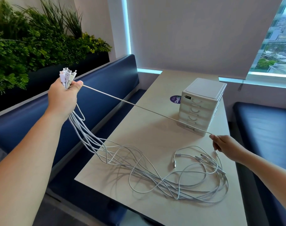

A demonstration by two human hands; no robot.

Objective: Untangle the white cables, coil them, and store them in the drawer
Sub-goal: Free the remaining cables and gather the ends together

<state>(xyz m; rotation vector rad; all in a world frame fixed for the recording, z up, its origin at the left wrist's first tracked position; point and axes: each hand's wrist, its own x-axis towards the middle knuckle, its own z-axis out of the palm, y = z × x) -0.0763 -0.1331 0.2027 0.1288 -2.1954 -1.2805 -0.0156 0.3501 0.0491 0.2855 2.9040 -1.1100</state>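
Small booth w/ a blue seat [106,75], plants [33,39] & a window [277,38]. A pale bench [196,214] holds a little white drawer box [202,105], & all its drawers look closed. The left grip [64,97], up high & far left of the drawer box, is closed tight round a bunch of plug ends [67,75] that stick up out of it. The right grip [223,144], just in front of the drawer box, pinches one cable [147,110]. That cable runs straight & tight btw the two grips, passing in front of the box. The other white cables [171,176] hang from the left grip & lie in crossed loops on the bench, in front of the drawer box. What cd go wrong: the one cable is pulled tight, so more pull cd yank its plug out of the bunch or hurt the wire. If it is caught under the others, pulling cd make a knot tighter. If the tight line hooks a box corner, the light box cd slide or tip. The hanging part cd drag loops off the bench edge far from the box. No cable is coiled or in a drawer yet.
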